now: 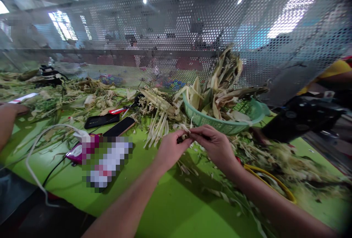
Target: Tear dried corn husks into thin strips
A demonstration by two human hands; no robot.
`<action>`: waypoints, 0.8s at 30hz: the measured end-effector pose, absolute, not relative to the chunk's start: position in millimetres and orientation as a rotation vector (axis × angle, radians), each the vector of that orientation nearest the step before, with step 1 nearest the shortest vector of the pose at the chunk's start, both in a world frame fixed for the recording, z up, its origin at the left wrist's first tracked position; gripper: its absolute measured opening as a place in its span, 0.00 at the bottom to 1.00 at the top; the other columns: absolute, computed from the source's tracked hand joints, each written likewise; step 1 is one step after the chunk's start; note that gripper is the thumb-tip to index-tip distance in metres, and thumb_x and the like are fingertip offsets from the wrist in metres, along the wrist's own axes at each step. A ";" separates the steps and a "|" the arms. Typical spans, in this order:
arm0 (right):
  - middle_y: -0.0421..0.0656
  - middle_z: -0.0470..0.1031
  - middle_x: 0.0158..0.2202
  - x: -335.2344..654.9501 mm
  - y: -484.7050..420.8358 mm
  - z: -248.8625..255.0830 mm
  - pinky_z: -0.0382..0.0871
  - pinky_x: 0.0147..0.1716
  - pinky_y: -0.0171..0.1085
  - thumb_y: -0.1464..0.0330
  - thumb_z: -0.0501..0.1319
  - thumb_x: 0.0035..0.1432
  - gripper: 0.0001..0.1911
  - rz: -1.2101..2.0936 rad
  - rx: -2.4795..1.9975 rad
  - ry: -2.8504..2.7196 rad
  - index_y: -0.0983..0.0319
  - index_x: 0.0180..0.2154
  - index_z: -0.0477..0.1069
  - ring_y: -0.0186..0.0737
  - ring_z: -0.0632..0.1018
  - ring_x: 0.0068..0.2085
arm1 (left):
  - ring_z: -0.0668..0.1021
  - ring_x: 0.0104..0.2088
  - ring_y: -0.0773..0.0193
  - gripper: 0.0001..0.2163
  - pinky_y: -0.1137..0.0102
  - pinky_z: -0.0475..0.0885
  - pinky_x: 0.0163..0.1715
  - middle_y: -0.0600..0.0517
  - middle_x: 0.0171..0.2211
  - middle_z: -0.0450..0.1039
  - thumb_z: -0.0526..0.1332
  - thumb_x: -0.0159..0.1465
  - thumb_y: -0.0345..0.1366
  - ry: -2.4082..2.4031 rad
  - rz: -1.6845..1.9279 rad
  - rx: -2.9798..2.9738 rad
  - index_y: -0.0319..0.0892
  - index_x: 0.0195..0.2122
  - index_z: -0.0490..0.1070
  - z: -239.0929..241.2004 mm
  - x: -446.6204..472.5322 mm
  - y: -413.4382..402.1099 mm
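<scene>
Both of my hands meet over the green table (pixel 165 208), fingertips close together. A small pale strip of corn husk (pixel 187 127) shows between them. My left hand (pixel 172 148) is closed around its lower end, curled so that most of what it holds is hidden. My right hand (pixel 213 142) pinches the husk from the other side with thumb and forefinger. Just beyond them stands a light green plastic basket (pixel 211 122) heaped with dry corn husks (pixel 220 88). A bundle of husk strips (pixel 159 121) lies to the left of the basket.
Phones (pixel 119 126), a purple packet (pixel 79 152) and a white cable (pixel 34 153) lie at left. A yellow-rimmed container (pixel 275 179) sits by my right forearm, near corn silk (pixel 286 161). A perforated metal screen (pixel 165 22) closes off the back. Another person's arm (pixel 8 119) reaches in at left.
</scene>
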State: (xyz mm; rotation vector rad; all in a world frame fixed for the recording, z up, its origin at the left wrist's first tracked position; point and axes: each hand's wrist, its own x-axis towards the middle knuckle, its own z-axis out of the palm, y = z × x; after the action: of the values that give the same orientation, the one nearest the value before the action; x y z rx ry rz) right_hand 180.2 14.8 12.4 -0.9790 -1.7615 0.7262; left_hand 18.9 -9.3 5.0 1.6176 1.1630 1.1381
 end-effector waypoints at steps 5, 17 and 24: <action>0.38 0.68 0.24 179.5 14.2 17.7 0.61 0.23 0.33 0.55 0.69 0.48 0.17 0.934 -1.071 -1.563 0.60 0.29 0.69 0.34 0.67 0.25 | 0.67 0.26 0.69 0.15 0.73 0.61 0.27 0.54 0.26 0.69 0.60 0.61 0.47 1.109 1.111 1.490 0.41 0.41 0.76 5.6 19.7 -10.5; 0.42 0.77 0.34 176.1 10.3 18.9 0.68 0.35 0.36 0.59 0.68 0.51 0.11 1.033 -1.007 -1.391 0.59 0.33 0.75 0.40 0.75 0.35 | 0.64 0.24 0.71 0.09 0.74 0.56 0.24 0.56 0.23 0.63 0.62 0.58 0.41 0.983 1.132 1.185 0.40 0.32 0.73 4.1 21.4 -7.1; 0.42 0.77 0.34 178.7 7.9 22.0 0.66 0.28 0.34 0.60 0.67 0.54 0.10 0.970 -0.969 -1.568 0.58 0.37 0.76 0.37 0.73 0.31 | 0.62 0.23 0.73 0.14 0.74 0.55 0.23 0.57 0.22 0.62 0.66 0.54 0.45 1.005 1.155 1.081 0.38 0.29 0.71 -0.2 21.4 -2.1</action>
State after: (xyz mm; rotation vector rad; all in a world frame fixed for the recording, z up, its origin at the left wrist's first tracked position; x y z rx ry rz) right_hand 178.7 7.9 22.0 -0.9695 -1.5683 0.9702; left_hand 21.4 -2.1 -0.2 1.0810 1.0052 1.1549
